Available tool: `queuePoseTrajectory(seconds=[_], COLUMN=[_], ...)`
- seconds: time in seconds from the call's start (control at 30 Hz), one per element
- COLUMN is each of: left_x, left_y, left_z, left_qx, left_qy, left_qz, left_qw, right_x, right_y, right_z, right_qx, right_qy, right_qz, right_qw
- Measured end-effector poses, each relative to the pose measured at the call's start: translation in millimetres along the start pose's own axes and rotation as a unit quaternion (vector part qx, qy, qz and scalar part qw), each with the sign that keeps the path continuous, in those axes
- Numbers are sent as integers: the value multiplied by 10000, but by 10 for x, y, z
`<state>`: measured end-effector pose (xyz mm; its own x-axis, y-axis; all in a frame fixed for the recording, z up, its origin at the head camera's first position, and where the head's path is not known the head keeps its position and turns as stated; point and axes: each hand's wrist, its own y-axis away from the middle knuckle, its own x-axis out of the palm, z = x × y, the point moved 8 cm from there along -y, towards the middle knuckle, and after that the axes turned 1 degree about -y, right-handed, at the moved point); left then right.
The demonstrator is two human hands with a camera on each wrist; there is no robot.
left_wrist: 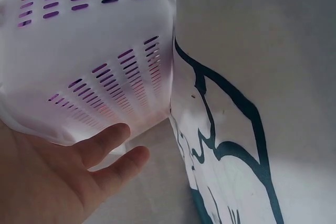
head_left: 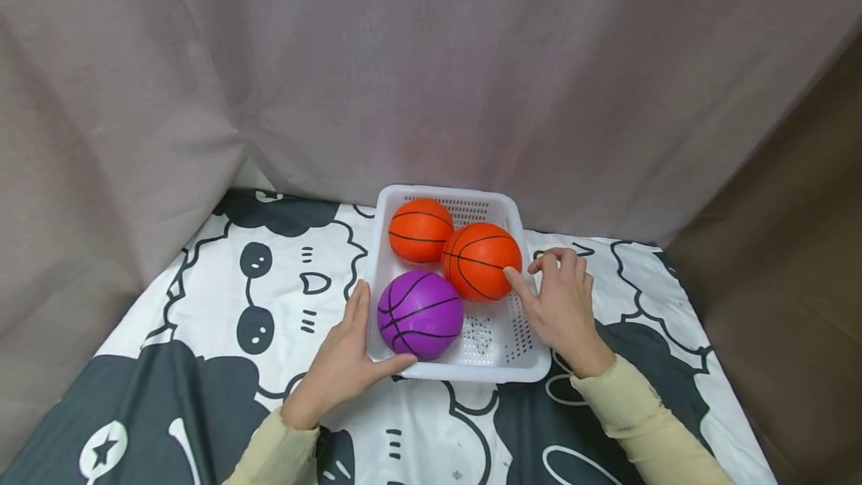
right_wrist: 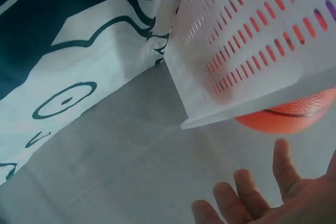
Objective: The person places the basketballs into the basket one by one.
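A white plastic basket with slotted walls holds two orange mini basketballs, one at the back left and one at the right, and a purple mini basketball at the front left. My left hand rests at the basket's front-left corner, its fingers extended along the left side and its thumb at the front rim. In the left wrist view, two straight fingers lie beside the slotted wall. My right hand is at the right rim, fingers spread and loosely bent, thumb by the right orange ball.
A black-and-white cartoon-print cloth covers the surface beneath the basket. Grey-brown fabric hangs behind, close to the basket's back rim, and darker brown fabric stands at the right.
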<state>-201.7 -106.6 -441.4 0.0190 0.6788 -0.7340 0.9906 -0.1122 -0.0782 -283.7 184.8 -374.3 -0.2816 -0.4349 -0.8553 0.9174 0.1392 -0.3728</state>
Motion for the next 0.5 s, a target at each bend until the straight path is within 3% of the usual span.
queuePoseTrajectory(seconds=[0.17,0.3,0.5], left_x=[-8,-6,-14], left_y=[15,20,-3], left_z=[5,16,-14], left_qx=[-68,-102,-13], left_qy=[-18,-27,-243], left_qz=[11,31,250], left_qw=[10000,9999,9994], right_x=[-27,-8,-86], right_y=[-6,18,48], right_z=[68,141,29], right_qx=[-550,-948,-716], right_qy=[-404,-374,-113], right_qz=[-127,-26,-63], right_qw=[9976,9948,9973])
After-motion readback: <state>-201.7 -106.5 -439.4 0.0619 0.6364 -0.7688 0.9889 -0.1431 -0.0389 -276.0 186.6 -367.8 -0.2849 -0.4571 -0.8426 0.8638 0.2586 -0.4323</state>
